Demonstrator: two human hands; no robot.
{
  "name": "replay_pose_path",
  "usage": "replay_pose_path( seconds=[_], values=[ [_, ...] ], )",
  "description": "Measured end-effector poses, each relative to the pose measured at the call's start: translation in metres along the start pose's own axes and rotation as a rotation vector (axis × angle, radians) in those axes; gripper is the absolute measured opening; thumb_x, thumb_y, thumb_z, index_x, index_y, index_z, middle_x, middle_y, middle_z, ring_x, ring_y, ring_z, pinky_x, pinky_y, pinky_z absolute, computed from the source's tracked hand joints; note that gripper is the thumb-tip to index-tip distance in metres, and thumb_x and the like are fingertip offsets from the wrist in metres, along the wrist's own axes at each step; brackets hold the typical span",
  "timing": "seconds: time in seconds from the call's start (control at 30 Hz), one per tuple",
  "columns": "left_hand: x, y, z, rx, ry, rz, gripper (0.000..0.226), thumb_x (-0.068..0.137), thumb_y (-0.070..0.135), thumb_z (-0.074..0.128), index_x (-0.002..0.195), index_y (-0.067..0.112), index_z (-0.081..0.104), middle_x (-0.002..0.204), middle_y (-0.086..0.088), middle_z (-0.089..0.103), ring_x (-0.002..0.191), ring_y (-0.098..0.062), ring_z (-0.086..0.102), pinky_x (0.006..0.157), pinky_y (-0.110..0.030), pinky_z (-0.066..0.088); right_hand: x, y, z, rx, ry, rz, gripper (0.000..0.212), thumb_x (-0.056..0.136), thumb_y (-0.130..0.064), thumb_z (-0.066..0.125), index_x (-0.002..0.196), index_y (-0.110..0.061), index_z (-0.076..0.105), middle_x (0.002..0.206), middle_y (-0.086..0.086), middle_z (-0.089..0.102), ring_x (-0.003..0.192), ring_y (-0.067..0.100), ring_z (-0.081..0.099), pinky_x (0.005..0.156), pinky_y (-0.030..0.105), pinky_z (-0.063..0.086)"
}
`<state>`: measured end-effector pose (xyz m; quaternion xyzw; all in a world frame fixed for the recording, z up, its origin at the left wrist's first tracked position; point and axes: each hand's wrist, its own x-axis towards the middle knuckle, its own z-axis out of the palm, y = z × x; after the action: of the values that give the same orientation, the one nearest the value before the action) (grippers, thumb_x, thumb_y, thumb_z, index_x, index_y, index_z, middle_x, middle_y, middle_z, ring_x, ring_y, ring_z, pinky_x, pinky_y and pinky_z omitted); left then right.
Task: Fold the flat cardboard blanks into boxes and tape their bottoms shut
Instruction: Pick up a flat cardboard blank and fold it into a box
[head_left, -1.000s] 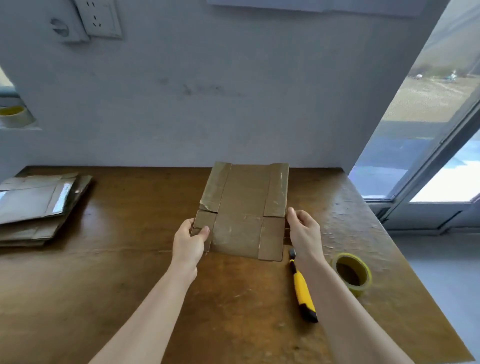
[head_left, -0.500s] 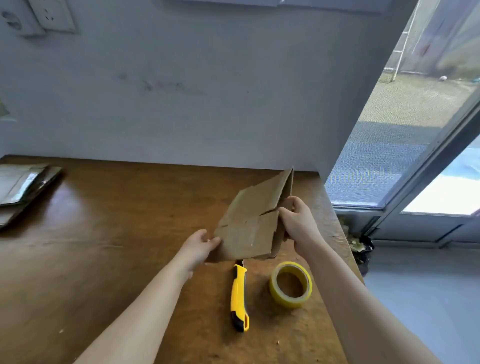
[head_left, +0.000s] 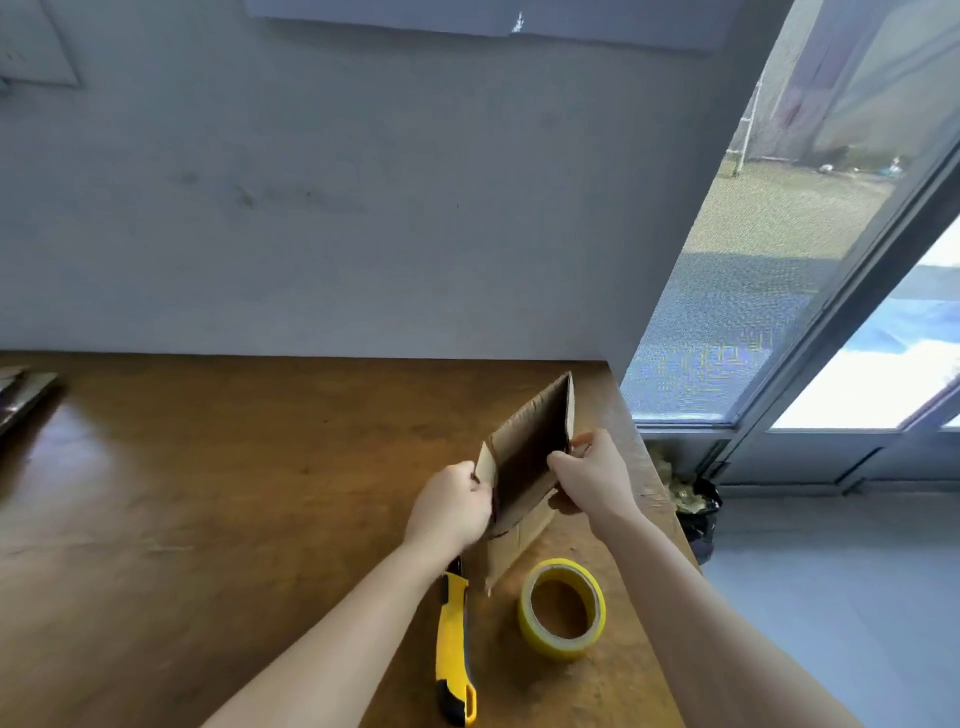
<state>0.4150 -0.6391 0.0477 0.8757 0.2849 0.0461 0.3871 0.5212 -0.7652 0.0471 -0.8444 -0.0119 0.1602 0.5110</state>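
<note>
Head camera, looking down over a brown wooden bench (head_left: 208, 519): a person holds a cardboard blank (head_left: 524, 457) in both hands, lifted off the surface near the bench's far right corner. The left hand (head_left: 452, 506) is clenched around the blank's left edge, fingers curled over the cardboard. The right hand (head_left: 592, 478) grasps the opposite edge, thumb on the near side and fingers wrapped behind. Between the two hands the blank stands partly spread, a dark hollow showing between its panels, with one corner pointing up toward the wall (head_left: 363, 208) and a lower flap hanging down toward the bench.

Below the hands, a yellow-and-black utility knife (head_left: 454, 644) lies on the bench, its far tip hidden under the left wrist. Just to its right, apart from it, a yellow tape roll (head_left: 563, 608) rests flat with its core facing up. The hanging flap ends above the gap between knife and roll.

At the far left edge, well apart from the work, the corner of a stack of flat blanks (head_left: 21, 395) shows on the bench. A grey wall rises behind the bench. To the right, a glass door (head_left: 779, 260) looks out on open ground, and a black bag (head_left: 696, 509) sits on the floor (head_left: 831, 597) beside the bench.
</note>
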Motion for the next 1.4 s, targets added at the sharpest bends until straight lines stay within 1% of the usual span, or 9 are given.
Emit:
replay_pose_path(
  seconds=[0.2,0.5,0.6,0.7,0.9,1.0,1.2,1.3,1.4],
  values=[
    [0.015,-0.003,0.005,0.036,0.12,-0.078,0.03,0.092,0.014,0.044,0.111,-0.007,0.054,0.109,-0.025,0.062,0.098,-0.037,0.059,0.079,-0.049,0.048,0.016,0.006,-0.019,-0.294,-0.067,-0.109,0.085,0.07,-0.015,0.072,0.145,-0.024,0.032,0.135,0.007,0.041,0.122,0.028,0.045,0.096,0.037,0.045],
    [0.043,0.003,0.017,0.07,0.233,-0.072,0.045,0.098,0.014,0.047,0.142,0.01,0.042,0.143,-0.011,0.045,0.123,-0.025,0.052,0.093,-0.03,0.049,0.034,0.009,-0.035,-0.555,-0.194,-0.374,0.07,0.077,-0.027,0.071,0.142,-0.025,0.045,0.136,0.0,0.048,0.121,0.019,0.047,0.098,0.033,0.045],
    [0.045,0.003,0.022,0.092,0.293,0.044,0.044,0.093,0.015,0.057,0.135,0.016,0.043,0.134,-0.005,0.052,0.102,-0.015,0.06,0.072,-0.013,0.05,0.041,0.01,-0.037,-0.594,-0.238,-0.415,0.074,0.077,-0.045,0.075,0.142,-0.026,0.046,0.137,-0.003,0.045,0.124,0.018,0.043,0.101,0.034,0.043],
    [0.047,-0.001,0.021,0.088,0.23,0.135,0.045,0.087,0.043,0.063,0.122,0.02,0.047,0.116,0.005,0.055,0.089,-0.007,0.052,0.062,-0.009,0.04,0.048,0.009,-0.038,-0.593,-0.24,-0.448,0.071,0.076,-0.052,0.073,0.137,-0.026,0.05,0.133,-0.004,0.048,0.123,0.017,0.044,0.098,0.032,0.043],
    [0.048,-0.005,0.015,0.328,-0.173,0.227,0.117,0.059,0.097,0.027,0.146,0.02,0.036,0.148,0.005,0.032,0.137,-0.015,0.022,0.108,-0.038,0.032,0.058,0.005,-0.039,-0.594,-0.435,-0.384,0.083,0.074,-0.068,0.064,0.141,-0.02,0.048,0.145,-0.001,0.03,0.138,0.021,0.019,0.112,0.04,0.027],
    [0.05,-0.005,0.015,0.477,-0.201,0.252,0.099,0.072,0.082,0.046,0.149,0.02,0.03,0.154,0.006,0.024,0.14,-0.016,0.017,0.111,-0.037,0.028,0.065,-0.001,-0.045,-0.671,-0.58,-0.343,0.101,0.064,-0.075,0.068,0.144,-0.019,0.043,0.148,-0.001,0.025,0.14,0.022,0.014,0.115,0.043,0.024],
    [0.053,-0.01,0.01,0.172,0.145,0.31,0.029,0.085,0.035,0.069,0.113,0.027,0.068,0.11,0.012,0.064,0.1,-0.007,0.059,0.077,-0.011,0.039,0.075,-0.003,-0.045,-0.706,-0.388,-0.554,0.033,0.078,-0.04,0.075,0.106,-0.024,0.071,0.106,-0.003,0.057,0.105,0.016,0.055,0.088,0.029,0.045],
    [0.058,-0.011,0.013,0.133,0.164,0.268,0.061,0.087,0.023,0.068,0.141,0.028,0.041,0.121,0.005,0.046,0.085,-0.005,0.057,0.071,-0.01,0.044,0.07,0.0,-0.039,-0.709,-0.278,-0.515,0.038,0.075,-0.034,0.076,0.109,-0.026,0.063,0.104,-0.005,0.055,0.095,0.018,0.057,0.079,0.03,0.048],
    [0.063,-0.012,0.015,0.272,0.196,0.228,0.091,0.085,0.027,0.07,0.152,0.027,0.009,0.137,0.003,0.024,0.108,-0.009,0.048,0.089,-0.02,0.047,0.067,-0.002,-0.033,-0.708,-0.213,-0.526,0.067,0.078,-0.027,0.074,0.135,-0.022,0.039,0.116,-0.002,0.05,0.102,0.025,0.057,0.079,0.032,0.047]
  ],
)
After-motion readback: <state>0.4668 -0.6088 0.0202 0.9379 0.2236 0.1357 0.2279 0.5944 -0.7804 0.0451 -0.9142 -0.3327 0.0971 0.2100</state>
